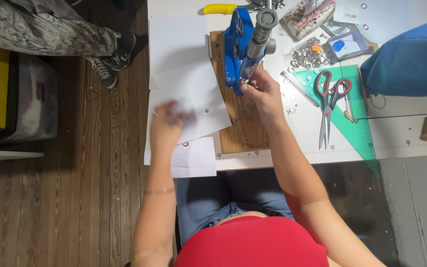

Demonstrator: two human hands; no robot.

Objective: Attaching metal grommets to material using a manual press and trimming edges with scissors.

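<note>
White paper sheets (193,99) are pinned flat by the blurred left hand (166,123), finger state untellable, while right hand (263,91) fingertips are pinched at the blue metal eyelet press (238,44) die.

The press (243,47) stands on a board (238,133), paper sheets (193,94) left, scissors (329,99) right.

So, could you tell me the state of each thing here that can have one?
blue press: upright on the wooden board
right hand: fingertips pinched at the press die
left hand: blurred, resting on the white sheets
scissors: closed, lying flat
metal eyelets: loose in a heap
</note>
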